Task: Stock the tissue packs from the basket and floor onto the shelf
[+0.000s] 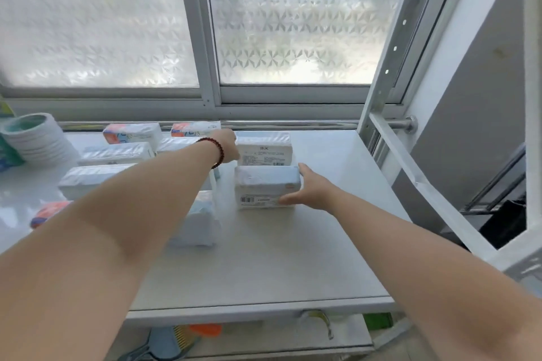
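Hands work on the shelf (308, 243) below the window (293, 23): the right hand (311, 189), fingers open, presses flat against the near tissue pack (265, 186). The left hand (228, 145) touches the far tissue pack (264, 148) just behind it; I cannot tell whether it grips.

Daylight is pouring through a frosted window (293, 17) with a patterned film, sitting well beyond the fingers, its grey frame (202, 38) splitting it into two panes. A white perforated upright (390, 50) is rising right of the fingers, with a grey wall (469, 97) showing past it. A metal rail (322, 125) is running below the sill.
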